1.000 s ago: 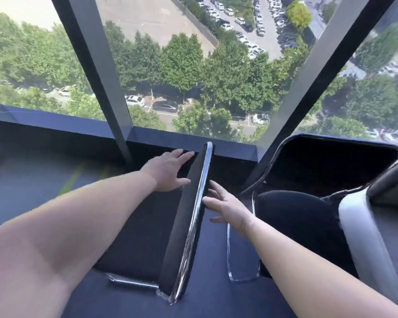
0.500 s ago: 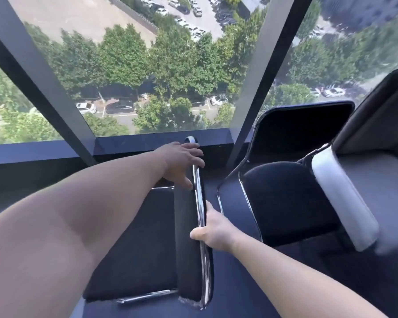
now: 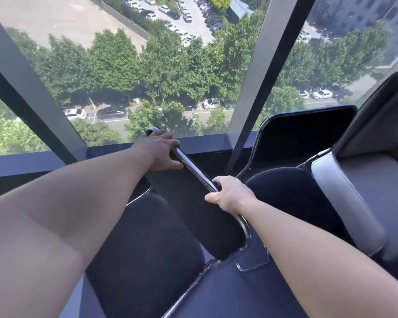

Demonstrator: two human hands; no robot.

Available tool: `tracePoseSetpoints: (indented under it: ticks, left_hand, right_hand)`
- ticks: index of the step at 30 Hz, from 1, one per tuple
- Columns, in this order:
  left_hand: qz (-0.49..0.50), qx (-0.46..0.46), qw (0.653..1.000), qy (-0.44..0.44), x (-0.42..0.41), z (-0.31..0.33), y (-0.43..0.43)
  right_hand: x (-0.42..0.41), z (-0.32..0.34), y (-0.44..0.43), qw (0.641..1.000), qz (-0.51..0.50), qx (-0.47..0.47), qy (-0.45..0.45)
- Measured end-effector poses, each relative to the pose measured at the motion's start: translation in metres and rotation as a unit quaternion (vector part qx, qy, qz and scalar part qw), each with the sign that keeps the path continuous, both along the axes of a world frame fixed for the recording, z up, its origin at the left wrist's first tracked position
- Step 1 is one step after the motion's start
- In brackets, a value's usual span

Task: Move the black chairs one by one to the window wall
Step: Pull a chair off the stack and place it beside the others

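A black chair (image 3: 147,249) with a chrome tube frame stands right below me, close to the window wall (image 3: 170,88). Its backrest top runs diagonally from upper left to lower right. My left hand (image 3: 161,149) grips the far end of the backrest's chrome top rail. My right hand (image 3: 228,195) grips the same rail nearer to me. A second black chair (image 3: 296,143) stands to the right, its backrest against the dark ledge under the glass.
A grey and white padded seat (image 3: 354,191) fills the right edge, close beside the second chair. Slanted dark window posts (image 3: 248,88) rise from the low ledge (image 3: 32,161). Dark blue floor (image 3: 228,294) shows between the chairs.
Both hands went from open beside the backrest to gripping its top rail. The chair has turned, its backrest now lying diagonally, and my view has swung to the left and closer.
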State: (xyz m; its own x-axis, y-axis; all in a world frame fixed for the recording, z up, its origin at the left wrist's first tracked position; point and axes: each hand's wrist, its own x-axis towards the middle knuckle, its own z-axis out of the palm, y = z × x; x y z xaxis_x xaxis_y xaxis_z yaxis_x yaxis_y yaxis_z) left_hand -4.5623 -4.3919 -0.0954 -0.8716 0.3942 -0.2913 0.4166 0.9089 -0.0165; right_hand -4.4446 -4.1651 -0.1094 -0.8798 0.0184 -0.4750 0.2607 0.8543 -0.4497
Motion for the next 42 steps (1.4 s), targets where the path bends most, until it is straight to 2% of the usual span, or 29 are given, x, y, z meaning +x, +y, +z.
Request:
tracePoseSetpoints:
  ticks: [5,10,13,17,26,42]
  left_hand:
    - [0.062,-0.018,0.998,0.021,-0.009,0.002,-0.018]
    - [0.069,-0.029,0.997,0.024,-0.013,0.003,-0.032]
    - [0.062,-0.038,0.997,0.017,-0.015,-0.003,-0.032]
    - [0.06,-0.049,0.997,0.019,-0.019,-0.008,-0.03]
    - [0.096,-0.025,0.994,0.045,-0.03,-0.02,-0.032]
    - [0.255,-0.066,0.964,0.028,-0.069,-0.014,-0.024]
  right_hand:
    - [-0.034,0.01,-0.003,0.993,-0.005,0.104,0.058]
    - [-0.028,-0.002,-0.019,0.968,0.026,0.195,0.154]
    - [-0.028,-0.005,-0.018,0.953,0.073,0.253,0.148]
    - [-0.041,-0.002,-0.018,0.955,0.076,0.264,0.113]
    - [-0.076,0.0,-0.007,0.95,0.105,0.264,0.133]
    - [-0.218,0.002,0.009,0.919,0.26,0.23,0.185]
